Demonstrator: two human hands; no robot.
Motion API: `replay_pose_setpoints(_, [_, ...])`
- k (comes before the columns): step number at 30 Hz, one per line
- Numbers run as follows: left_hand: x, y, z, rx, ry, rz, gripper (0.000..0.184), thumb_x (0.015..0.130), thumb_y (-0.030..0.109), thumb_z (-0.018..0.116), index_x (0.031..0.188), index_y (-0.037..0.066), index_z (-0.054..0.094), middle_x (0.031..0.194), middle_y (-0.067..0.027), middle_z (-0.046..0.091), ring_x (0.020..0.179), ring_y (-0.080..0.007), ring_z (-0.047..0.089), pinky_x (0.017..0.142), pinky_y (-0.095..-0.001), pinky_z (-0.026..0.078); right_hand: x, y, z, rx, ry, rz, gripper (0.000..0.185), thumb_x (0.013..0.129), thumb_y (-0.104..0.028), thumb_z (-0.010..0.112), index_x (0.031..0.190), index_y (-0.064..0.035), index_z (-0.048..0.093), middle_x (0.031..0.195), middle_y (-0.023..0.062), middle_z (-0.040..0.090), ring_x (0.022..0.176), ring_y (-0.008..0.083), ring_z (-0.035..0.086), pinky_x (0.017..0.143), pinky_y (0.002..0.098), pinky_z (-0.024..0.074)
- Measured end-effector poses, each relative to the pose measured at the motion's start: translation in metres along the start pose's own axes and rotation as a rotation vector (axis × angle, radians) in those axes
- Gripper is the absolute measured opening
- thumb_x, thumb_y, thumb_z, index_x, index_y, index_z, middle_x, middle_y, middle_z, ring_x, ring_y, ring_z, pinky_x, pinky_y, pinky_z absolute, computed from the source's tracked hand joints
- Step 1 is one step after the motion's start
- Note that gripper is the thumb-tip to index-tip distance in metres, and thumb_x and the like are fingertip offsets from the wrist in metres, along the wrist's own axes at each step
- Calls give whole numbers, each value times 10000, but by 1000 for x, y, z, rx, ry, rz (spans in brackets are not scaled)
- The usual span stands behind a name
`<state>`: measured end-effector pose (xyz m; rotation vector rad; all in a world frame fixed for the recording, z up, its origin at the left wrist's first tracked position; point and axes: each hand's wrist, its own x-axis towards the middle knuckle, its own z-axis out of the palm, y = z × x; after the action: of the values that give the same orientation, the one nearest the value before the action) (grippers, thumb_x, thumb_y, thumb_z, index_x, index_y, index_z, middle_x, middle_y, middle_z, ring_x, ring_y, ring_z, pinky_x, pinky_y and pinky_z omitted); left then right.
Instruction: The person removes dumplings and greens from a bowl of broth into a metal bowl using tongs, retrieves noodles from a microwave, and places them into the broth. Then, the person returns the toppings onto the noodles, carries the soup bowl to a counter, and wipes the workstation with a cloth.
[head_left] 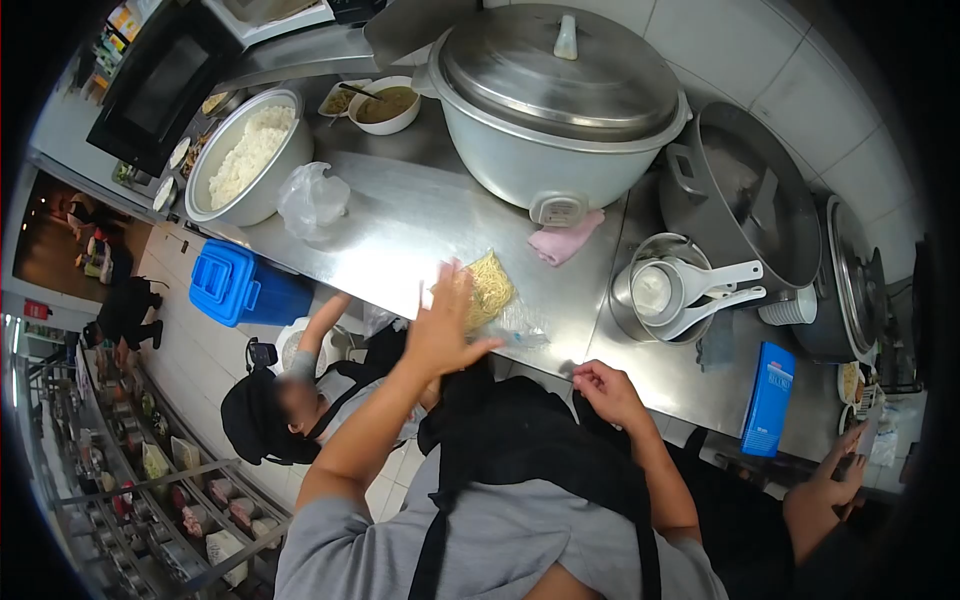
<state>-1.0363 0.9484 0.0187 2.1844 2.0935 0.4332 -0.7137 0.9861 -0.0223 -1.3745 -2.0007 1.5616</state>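
Left hand: While its fingers point away from me, my left hand [443, 322] is open, thumb spread out to the right; it overlaps the left edge of the noodles [490, 288]. It is blurred, and I cannot tell whether it touches them.
Right hand: My right hand [610, 395] is partly closed, fingers curled in towards the thumb, at the near edge of the counter [390, 230]. I cannot tell whether anything is in it.
Noodles: They lie in a flat block on the counter, in front of me, with clear plastic [525, 332] at their near side.
Cloth: The pink cloth [563, 241] lies beyond the noodles to the right, by the foot of the big cooker [520, 150], which has its lid on.
Pot: Right of the cloth, the small pot [624, 298] holds white ladles [735, 273].
Tub: Far left, the tub [290, 180] holds rice [250, 155], a plastic bag [314, 200] just beside it.
Co-workers: One person in a black cap [250, 415] is on my left; another person's hand [830, 490] shows on my right.
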Motion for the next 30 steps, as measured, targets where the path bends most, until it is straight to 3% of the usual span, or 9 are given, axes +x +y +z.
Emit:
replay_pose_setpoints(2, [-7, -32, -57, -142, 682, -40, 895, 671, 434, 801, 1340, -28, 426, 1352, -218, 467, 1255, -390, 439, 1044, -475, 325, 3, -3, -4, -29, 5, -14, 245, 879, -201, 646, 1042, -19, 623, 814, 83, 664, 691, 163, 608, 671, 293, 508])
replay_pose_setpoints(4, [-42, -109, -139, 192, 1437, -83, 324, 938, 316, 552, 974, -5, 573, 972, -131, 596, 853, -256, 549, 789, -371, 447, 2, -5, 1, -61, -8, -9, 288, 862, -202, 666, 1083, -26, 609, 841, 88, 658, 708, 178, 610, 676, 304, 509])
replay_pose_setpoints(6, [-44, -128, -256, -91, 1712, -147, 394, 997, 211, 454, 669, 10, 543, 727, -78, 583, 695, -154, 533, 666, -327, 457, 16, -16, 10, -257, 159, -195, 503, 784, -217, 743, 1217, -55, 544, 988, 120, 607, 865, 252, 596, 774, 348, 493])
replay_pose_setpoints(7, [-45, -182, -286, -412, 1657, 247, 365, 958, 149, 506, 634, 3, 586, 696, -67, 611, 619, -156, 538, 640, -327, 478, 23, -20, 14, -259, 138, -213, 503, 784, -217, 743, 1217, -55, 544, 988, 120, 607, 865, 252, 596, 774, 348, 493])
replay_pose_setpoints(9, [-14, -211, -327, 587, 1460, -152, 227, 919, 131, 558, 783, -18, 662, 768, -89, 665, 643, -185, 596, 687, -322, 502, 42, -32, 31, -536, 130, -410, 727, 701, -244, 800, 1326, -82, 465, 1113, 158, 520, 1008, 326, 526, 875, 394, 443])
replay_pose_setpoints(13, [58, -302, -362, 10, 1602, -534, 406, 883, 395, 619, 1025, 15, 646, 931, -142, 672, 871, -258, 630, 816, -352, 470, 75, -29, 57, -654, 103, -442, 768, 652, -246, 809, 1346, -178, 487, 1153, 174, 478, 1040, 343, 493, 896, 453, 402])
replay_pose_setpoints(19, [78, -427, -384, -9, 1412, -1174, 802, 825, 677, 494, 1328, 53, 477, 1317, -217, 523, 1224, -396, 492, 1024, -528, 347, 103, -21, 57, -367, 204, -423, 158, 756, -42, 681, 913, -26, 685, 994, 149, 547, 873, 288, 583, 762, 345, 489])
replay_pose_setpoints(25, [100, -509, -397, -630, 1392, -721, 985, 842, 706, 485, 1385, -99, 324, 1382, -227, 459, 1323, -329, 396, 1102, -414, 271, 93, -88, 37, -139, 258, -363, 102, 831, -30, 597, 878, 12, 677, 866, 130, 650, 803, 246, 634, 711, 326, 502])
replay_pose_setpoints(30, [124, -395, -355, -168, 1563, -834, 769, 887, 665, 440, 1228, -16, 545, 1151, -240, 623, 1144, -415, 527, 1074, -468, 235, 78, -138, 22, -100, 279, -312, 100, 857, -54, 591, 827, 12, 659, 805, 125, 668, 722, 216, 642, 665, 308, 493])
